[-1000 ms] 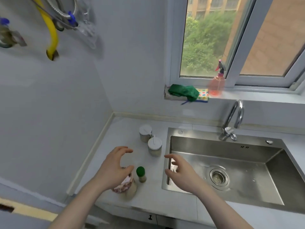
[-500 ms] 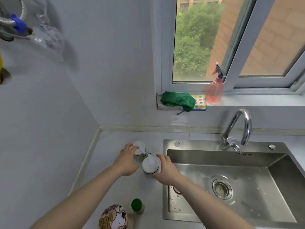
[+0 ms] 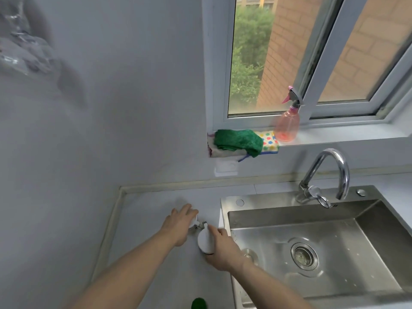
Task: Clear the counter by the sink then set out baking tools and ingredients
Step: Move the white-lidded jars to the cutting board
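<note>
While both hands are down at the lower middle of the frame, I read this as the clearing step: two small white-lidded jars stand close together on the grey surface (image 3: 156, 208), just left of the steel sink (image 3: 323, 253). My left hand (image 3: 178, 226) lies over the far jar (image 3: 193, 221), fingers curled down round its lid so that only a sliver of white shows. My right hand (image 3: 223, 250) wraps the near jar (image 3: 205, 241) from its right side, thumb across the lid edge; whether either jar is already off the surface I cannot tell.

I judge these to be light, rigid seasoning pots, probably glass-bodied below the lid, so breakable if knocked against the sink rim. Between them sits a small metal fitting (image 3: 201, 224), perhaps a spoon handle or hinge, which could snag. Lids of this sort may lift off, so I would take hold lower, round the body, not by the cap alone. A smooth wall could slip in a damp hand.

At the bottom edge a green-capped bottle (image 3: 199, 304) waits, well apart from the jars.
</note>
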